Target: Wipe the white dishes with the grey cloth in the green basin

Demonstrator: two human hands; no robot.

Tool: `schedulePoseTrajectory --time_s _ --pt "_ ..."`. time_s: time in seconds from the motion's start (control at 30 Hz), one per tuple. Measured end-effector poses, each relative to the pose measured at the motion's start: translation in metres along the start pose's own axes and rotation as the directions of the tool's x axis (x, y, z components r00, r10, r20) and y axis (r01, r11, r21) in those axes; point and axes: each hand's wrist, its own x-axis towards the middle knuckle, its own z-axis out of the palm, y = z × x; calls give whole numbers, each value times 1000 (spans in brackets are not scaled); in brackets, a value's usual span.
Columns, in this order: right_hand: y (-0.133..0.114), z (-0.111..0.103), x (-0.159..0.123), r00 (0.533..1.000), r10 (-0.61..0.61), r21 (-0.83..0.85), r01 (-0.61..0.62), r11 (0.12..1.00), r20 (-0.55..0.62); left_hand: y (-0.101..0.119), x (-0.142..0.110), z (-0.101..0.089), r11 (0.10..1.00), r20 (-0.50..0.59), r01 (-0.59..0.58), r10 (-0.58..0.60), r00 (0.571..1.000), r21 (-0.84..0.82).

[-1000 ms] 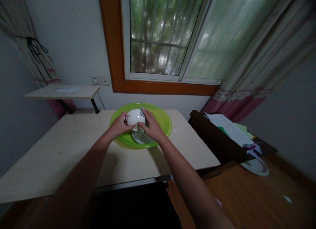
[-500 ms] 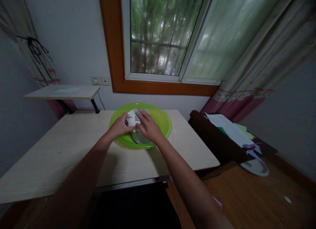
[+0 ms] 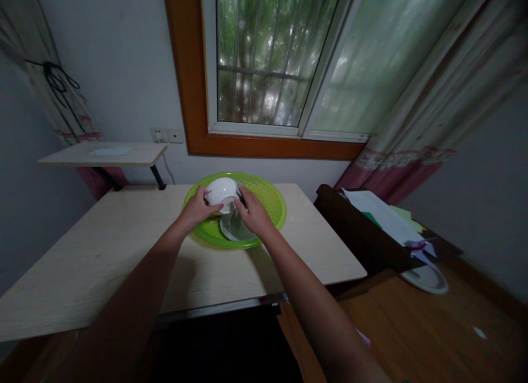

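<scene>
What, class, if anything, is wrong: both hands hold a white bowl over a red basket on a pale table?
The head view shows a green basket, not red, on the pale table; left hand and right hand do hold the white bowl over it.

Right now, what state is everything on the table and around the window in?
White bowl: tilted, held by left hand and right hand.
Green basket: upright on the table.
Clear dish: inside the basket.
Left curtain: tied back.
Right curtain: drawn aside.
Window: can't tell if open.
</scene>
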Motion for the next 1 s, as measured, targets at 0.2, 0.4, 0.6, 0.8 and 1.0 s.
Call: schedulePoseTrajectory --time_s 0.2,0.4,0.6,0.8,1.0 --pt "-9 -6 -3 958 -282 -58 285 957 53 3 -1 2 999 41 6 -8 999 47" --pt "-18 -10 -1 883 -420 -111 448 887 210 10 -6 2 997 95 -22 14 995 75" --pt "-15 -5 -2 930 -342 -143 359 922 134 9 -5 4 995 125 -71 62 990 69" --pt "-4 0 0 988 -154 -85 153 985 -7 8 -3 4 998 111 -26 20 994 51" --pt "6 3 3 998 -55 71 57 996 -30 -3 1 2 999 56 3 -1 998 -40"
